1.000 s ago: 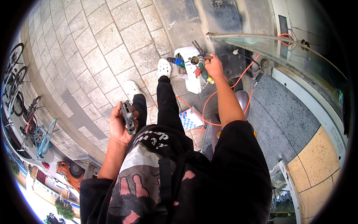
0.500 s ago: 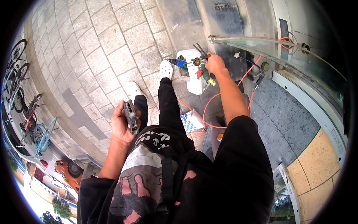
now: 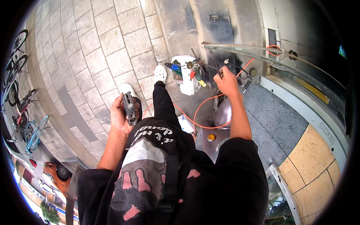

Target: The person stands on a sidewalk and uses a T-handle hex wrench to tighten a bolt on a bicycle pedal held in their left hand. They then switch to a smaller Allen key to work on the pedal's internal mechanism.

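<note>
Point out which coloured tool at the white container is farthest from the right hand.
The blue tool at the left of the white container, its dark end jutting out. The red tool and green-and-yellow tool sit nearer the right hand.

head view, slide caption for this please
Left hand holds a grey blocky part; right hand holds a thin dark tool near a white tool container.
</note>
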